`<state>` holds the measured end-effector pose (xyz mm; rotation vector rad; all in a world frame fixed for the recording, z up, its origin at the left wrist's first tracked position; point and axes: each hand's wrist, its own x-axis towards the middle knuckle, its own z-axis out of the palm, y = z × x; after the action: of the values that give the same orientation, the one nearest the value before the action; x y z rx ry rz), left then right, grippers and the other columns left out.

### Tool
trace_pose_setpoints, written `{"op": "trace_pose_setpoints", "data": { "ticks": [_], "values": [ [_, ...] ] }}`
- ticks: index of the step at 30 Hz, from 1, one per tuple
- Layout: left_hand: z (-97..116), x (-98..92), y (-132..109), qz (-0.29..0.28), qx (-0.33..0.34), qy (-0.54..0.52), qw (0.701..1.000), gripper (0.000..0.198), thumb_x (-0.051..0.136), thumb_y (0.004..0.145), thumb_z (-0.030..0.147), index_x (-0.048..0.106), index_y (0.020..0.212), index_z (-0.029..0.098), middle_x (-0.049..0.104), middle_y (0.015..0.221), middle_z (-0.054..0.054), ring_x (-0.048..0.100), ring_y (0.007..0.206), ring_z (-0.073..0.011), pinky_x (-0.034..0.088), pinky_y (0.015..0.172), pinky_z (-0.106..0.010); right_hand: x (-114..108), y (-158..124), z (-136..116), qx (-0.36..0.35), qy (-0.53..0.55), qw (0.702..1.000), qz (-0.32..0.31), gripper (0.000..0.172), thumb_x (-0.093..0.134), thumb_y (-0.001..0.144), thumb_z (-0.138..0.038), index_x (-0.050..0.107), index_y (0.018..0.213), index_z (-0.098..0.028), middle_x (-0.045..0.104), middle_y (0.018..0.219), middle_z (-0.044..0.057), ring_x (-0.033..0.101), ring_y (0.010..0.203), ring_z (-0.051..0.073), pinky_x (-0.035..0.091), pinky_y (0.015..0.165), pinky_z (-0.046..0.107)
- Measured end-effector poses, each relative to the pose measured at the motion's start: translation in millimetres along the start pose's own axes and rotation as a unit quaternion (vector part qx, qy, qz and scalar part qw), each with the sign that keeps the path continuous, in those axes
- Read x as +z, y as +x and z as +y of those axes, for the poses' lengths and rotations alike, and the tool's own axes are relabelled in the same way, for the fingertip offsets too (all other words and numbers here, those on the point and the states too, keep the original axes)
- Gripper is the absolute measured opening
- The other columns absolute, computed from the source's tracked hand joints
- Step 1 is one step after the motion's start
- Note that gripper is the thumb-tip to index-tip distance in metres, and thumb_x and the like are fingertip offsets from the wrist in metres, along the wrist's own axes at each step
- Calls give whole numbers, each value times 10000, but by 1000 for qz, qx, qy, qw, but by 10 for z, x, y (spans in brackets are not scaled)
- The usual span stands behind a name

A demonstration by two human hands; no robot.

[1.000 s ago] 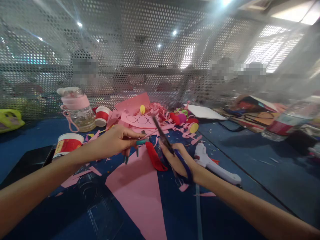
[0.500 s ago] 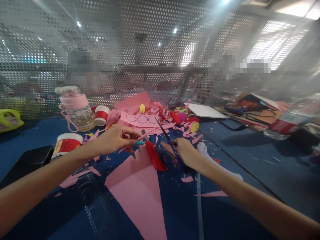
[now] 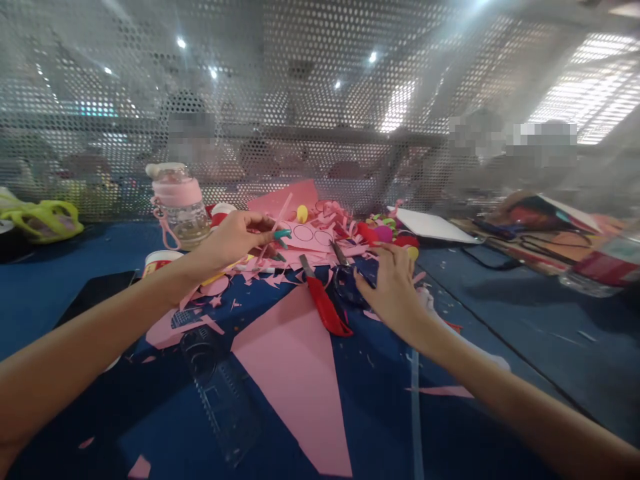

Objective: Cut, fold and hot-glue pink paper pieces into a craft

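My left hand [image 3: 245,240], closed in a pinch, has a thin pink paper strip [image 3: 284,210] rising from its fingertips. It hovers over the pile of pink scraps. My right hand [image 3: 395,283] is open, fingers apart, beside dark blue-handled scissors [image 3: 347,283] that lie on the table with the blades pointing away. Between the hands a red utility knife [image 3: 327,308] rests partly on a large pink paper sheet [image 3: 295,373]. Behind them, a pink paper piece [image 3: 303,233] carries drawn ovals, partly hidden by the left fingers.
A pink-lidded bottle [image 3: 179,207], a paper cup [image 3: 159,260], a black flat object [image 3: 95,300] and a clear stencil ruler [image 3: 220,387] are at left. Coloured paper pieces [image 3: 383,233] and a white sheet [image 3: 433,227] lie behind; a water bottle [image 3: 605,263] is at right.
The scissors were in my right hand; now they lie on the table and that hand has opened. My left hand has moved up and away with the pink strip. The view has shifted left.
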<state>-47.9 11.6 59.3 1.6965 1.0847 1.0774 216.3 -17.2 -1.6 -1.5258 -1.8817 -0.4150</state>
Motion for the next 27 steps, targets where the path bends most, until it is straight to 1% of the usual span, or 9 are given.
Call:
{"op": "trace_pose_setpoints", "data": {
  "ticks": [2,6,9,13,17,21,22,24,27],
  "values": [
    [-18,-21,12,-6,8,-13,1000,237,732,680,298,616,779,117,675,740,-60,669,665,-150,520,623,-256,-68,-51,-124,-60,11,998,-14,333,463,820,-346,512,1057,-117,522,1073,175,476,1063,310,377,910,482],
    [-28,-43,14,-42,4,28,999,239,738,672,304,620,756,114,673,693,-55,650,617,-133,495,564,-227,-181,-237,-473,-135,-9,972,-193,618,522,762,-557,464,1165,-93,546,1005,163,529,942,313,441,814,450],
    [-20,-51,10,-55,1,60,997,253,753,656,291,627,792,119,664,681,-46,622,553,-114,474,508,-212,-120,-289,-613,-124,-70,954,-265,503,443,859,-403,399,1259,-102,531,1013,165,576,827,266,461,685,376],
    [22,-39,-6,-77,-7,12,997,271,755,652,253,610,834,116,645,700,-35,638,572,-133,510,526,-238,105,-140,-558,-106,-130,954,-250,390,358,908,-270,413,1246,-84,520,1042,199,570,857,265,440,673,339],
    [79,-9,-35,-90,-31,-36,995,167,668,735,187,579,852,105,644,743,-41,666,615,-152,539,583,-278,210,56,-511,-89,-133,974,-158,421,409,884,-308,440,1210,-44,500,1113,252,473,1030,361,411,790,445],
    [101,23,-69,-130,-34,-42,990,149,645,754,178,545,847,117,657,733,-43,673,616,-149,524,584,-257,53,155,-668,-40,141,978,-146,421,485,806,-415,487,1093,-107,538,1049,184,487,989,303,420,784,419],
    [103,32,-79,-148,-39,-42,987,180,661,744,197,529,843,126,656,705,-36,669,594,-148,513,561,-248,-7,165,-721,-12,260,945,-196,395,490,790,-410,482,1075,-138,566,933,123,527,866,244,440,702,358],
    [103,52,-102,-181,-55,-46,981,275,700,710,239,478,844,149,652,657,-23,657,547,-149,488,521,-238,-124,169,-814,83,473,830,-284,328,454,786,-362,451,1059,-180,535,702,8,490,577,144,390,513,258],
    [91,86,-136,-204,-78,-46,975,415,747,653,270,399,859,179,653,636,-20,647,514,-154,464,509,-236,-256,144,-886,176,637,678,-321,274,480,716,-255,431,983,-216,422,519,-88,299,369,71,235,384,193]
  ]
}}
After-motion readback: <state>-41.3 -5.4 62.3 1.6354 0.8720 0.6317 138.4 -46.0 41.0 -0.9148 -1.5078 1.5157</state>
